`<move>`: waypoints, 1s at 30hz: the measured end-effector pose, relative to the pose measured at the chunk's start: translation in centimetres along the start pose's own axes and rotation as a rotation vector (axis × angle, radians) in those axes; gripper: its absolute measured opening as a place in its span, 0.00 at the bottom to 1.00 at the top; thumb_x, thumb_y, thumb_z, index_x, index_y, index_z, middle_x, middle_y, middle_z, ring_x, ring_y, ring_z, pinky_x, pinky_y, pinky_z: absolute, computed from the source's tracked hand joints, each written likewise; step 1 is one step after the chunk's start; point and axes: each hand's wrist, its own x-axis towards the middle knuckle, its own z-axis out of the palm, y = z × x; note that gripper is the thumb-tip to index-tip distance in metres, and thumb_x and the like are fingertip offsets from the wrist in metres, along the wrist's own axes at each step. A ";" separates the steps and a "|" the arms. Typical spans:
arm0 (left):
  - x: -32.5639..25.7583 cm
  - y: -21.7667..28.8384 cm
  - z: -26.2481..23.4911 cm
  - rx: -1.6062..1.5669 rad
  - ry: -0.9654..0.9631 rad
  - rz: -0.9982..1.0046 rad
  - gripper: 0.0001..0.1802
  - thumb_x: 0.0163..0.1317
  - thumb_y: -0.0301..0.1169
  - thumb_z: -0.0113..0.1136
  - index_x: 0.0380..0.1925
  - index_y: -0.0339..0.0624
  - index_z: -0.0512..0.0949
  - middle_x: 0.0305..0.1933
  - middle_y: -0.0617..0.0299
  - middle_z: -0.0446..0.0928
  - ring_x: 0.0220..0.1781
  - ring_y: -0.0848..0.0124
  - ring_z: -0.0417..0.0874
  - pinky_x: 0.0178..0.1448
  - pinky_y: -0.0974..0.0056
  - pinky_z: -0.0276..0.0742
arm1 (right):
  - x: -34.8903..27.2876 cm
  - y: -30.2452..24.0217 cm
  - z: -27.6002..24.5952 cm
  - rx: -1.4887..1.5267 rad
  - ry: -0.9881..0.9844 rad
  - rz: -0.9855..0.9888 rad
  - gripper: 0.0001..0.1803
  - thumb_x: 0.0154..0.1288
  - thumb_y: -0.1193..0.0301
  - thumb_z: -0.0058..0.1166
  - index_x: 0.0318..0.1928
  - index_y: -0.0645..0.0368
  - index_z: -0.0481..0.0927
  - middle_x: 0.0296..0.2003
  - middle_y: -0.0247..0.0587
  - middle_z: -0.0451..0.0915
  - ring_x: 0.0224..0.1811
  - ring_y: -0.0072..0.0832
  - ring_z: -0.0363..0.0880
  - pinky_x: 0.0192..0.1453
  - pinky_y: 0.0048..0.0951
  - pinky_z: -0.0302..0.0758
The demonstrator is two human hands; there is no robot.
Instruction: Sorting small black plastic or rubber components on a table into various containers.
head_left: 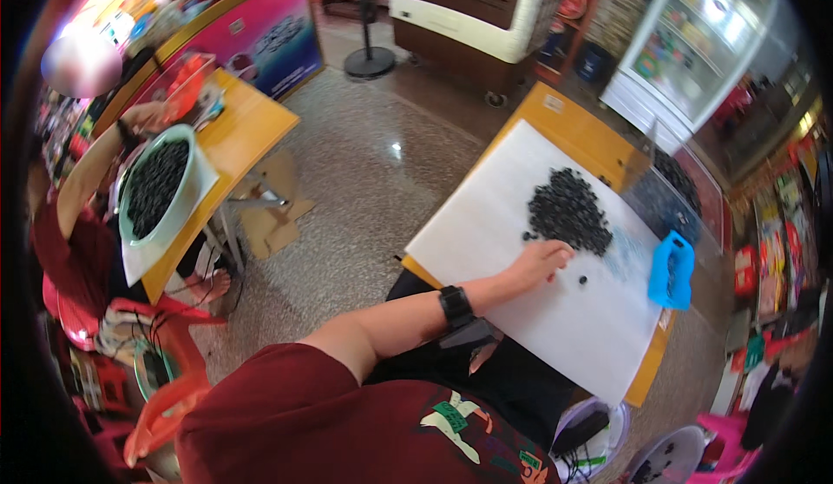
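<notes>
My left hand (540, 263) rests on a white sheet (486, 223) that covers a yellow wooden table (581, 119). Its fingers are spread and touch the near edge of a pile of small black pieces (568, 210). A few loose black pieces (581, 280) lie just right of the fingertips. A black band is on that wrist. My right hand (482, 359) shows only as a few fingers below the left forearm, over my lap, next to a dark flat object (468, 335). Whether it grips that object is hidden.
A blue plastic scoop (672, 269) lies at the sheet's right edge, beside a clear box (672, 184) of black pieces. At the left, another person (78, 223) sits at a second wooden table (247, 132) with a white basin (186, 202) full of black pieces. A speckled floor (364, 180) lies between the tables.
</notes>
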 end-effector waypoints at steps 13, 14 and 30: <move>-0.1 0.0 -0.4 0.016 0.043 0.035 0.15 0.66 0.41 0.51 0.32 0.39 0.75 0.24 0.66 0.71 0.23 0.77 0.71 0.27 0.68 0.69 | 0.3 -24.1 4.6 0.233 0.086 -0.266 0.16 0.64 0.64 0.53 0.49 0.58 0.74 0.44 0.36 0.78 0.35 0.23 0.77 0.33 0.22 0.78; 0.0 0.0 -0.1 0.034 0.017 0.055 0.15 0.66 0.41 0.51 0.31 0.39 0.74 0.24 0.66 0.71 0.23 0.77 0.71 0.28 0.68 0.69 | -0.6 -25.0 6.0 0.261 0.108 -0.287 0.16 0.64 0.64 0.53 0.49 0.58 0.74 0.44 0.35 0.78 0.35 0.23 0.77 0.33 0.22 0.78; 0.1 -0.5 -0.1 0.207 -0.022 0.043 0.13 0.65 0.38 0.54 0.40 0.39 0.78 0.29 0.63 0.77 0.28 0.76 0.75 0.32 0.68 0.75 | -13.9 -29.1 18.6 0.418 -0.136 -0.080 0.10 0.63 0.71 0.55 0.43 0.58 0.73 0.36 0.36 0.81 0.31 0.21 0.80 0.20 0.20 0.74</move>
